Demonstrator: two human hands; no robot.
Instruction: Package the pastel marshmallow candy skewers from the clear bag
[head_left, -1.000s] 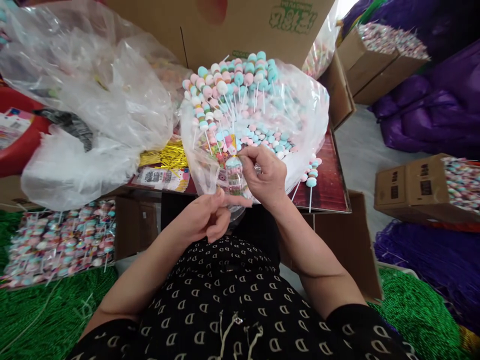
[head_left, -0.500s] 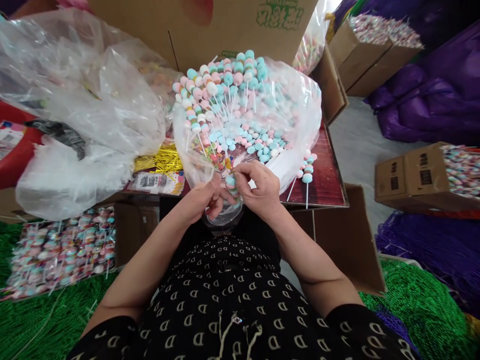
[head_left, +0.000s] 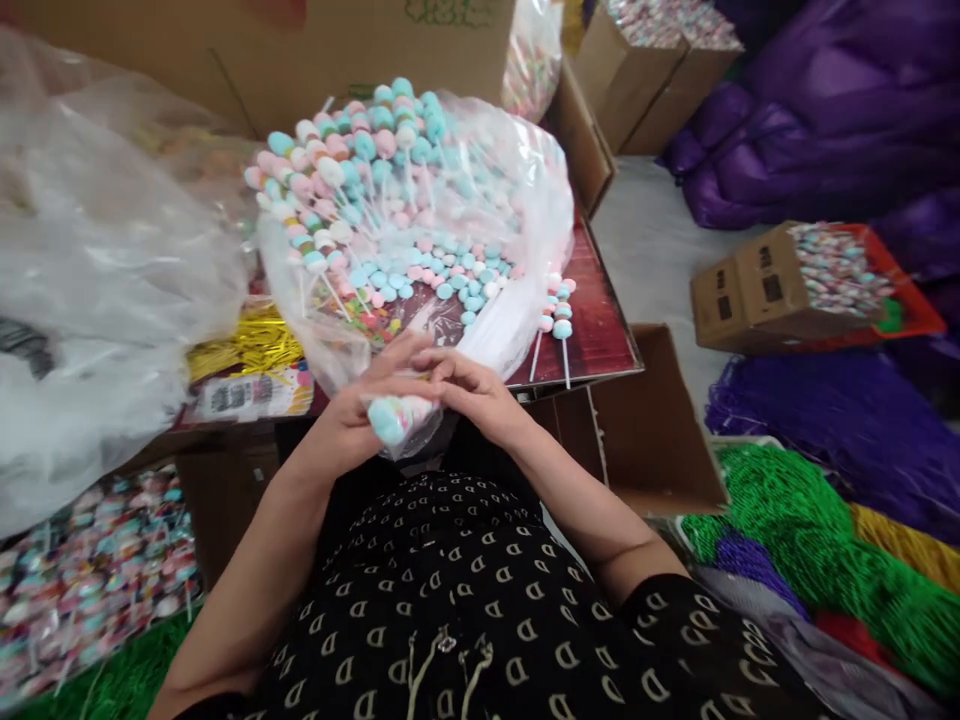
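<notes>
Near my lap, my left hand [head_left: 356, 420] is closed around a wrapped candy skewer [head_left: 397, 418] with a pale blue end. My right hand [head_left: 476, 390] pinches at the upper end of the same skewer, its fingertips close to those of my left hand. Beyond them a large clear plastic bag [head_left: 536, 190] lies open on the red table [head_left: 600, 300]. Blue, pink and white candy skewers [head_left: 364, 145] fan out along its far left side. Loose candies [head_left: 450, 275] and colourful gummies [head_left: 367, 318] lie inside. Two skewers [head_left: 562, 328] rest right of the bag.
Gold twist ties [head_left: 262, 340] and printed cards [head_left: 255, 393] sit at the table's left edge, beside a big plastic bag [head_left: 105, 280]. Wrapped candies [head_left: 97, 560] fill the lower left. Open cardboard [head_left: 652, 430] stands right of the table, with green netting [head_left: 810, 520] beyond.
The view has swung right, so the scene sits further left. The skewer now lies sideways in my left hand, wrapped, with its blue end pointing left; my fingers have closed round it.
</notes>
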